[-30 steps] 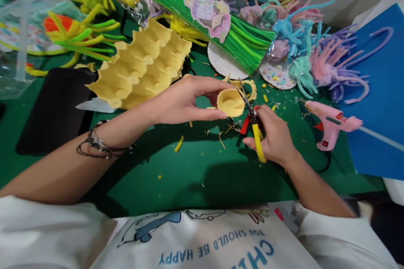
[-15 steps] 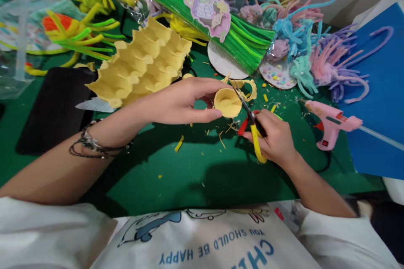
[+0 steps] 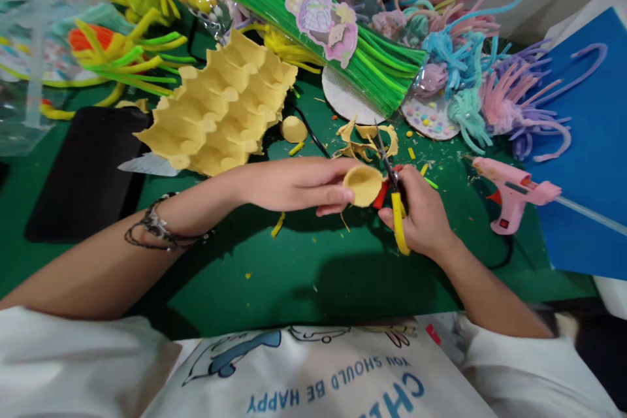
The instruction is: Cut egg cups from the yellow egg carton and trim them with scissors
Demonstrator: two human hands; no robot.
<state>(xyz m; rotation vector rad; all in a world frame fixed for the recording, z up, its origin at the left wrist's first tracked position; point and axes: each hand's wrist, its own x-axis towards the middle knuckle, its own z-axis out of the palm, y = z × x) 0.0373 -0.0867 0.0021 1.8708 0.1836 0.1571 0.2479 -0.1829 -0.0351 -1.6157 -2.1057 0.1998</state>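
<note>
Between the thumb and fingers of my left hand is a small yellow egg carton cup, its hollow side facing up toward me. My right hand grips scissors with yellow and red handles. Their blades point away from me, just right of the cup and over curled carton trimmings. Farther left lies the rest of the yellow egg carton, with a ragged cut edge. Another cut cup rests on the green table beside it.
A pink glue gun lies at right by a blue board. A black phone-like slab is at left. Bagged green pipe cleaners and coloured pipe cleaner bundles fill the back. Yellow scraps dot the green table.
My left hand has drawn the cup toward me and slightly right, tilting it. The scissor blades are now beside the cup rather than across its rim. The trimmings and loose cup show more fully.
</note>
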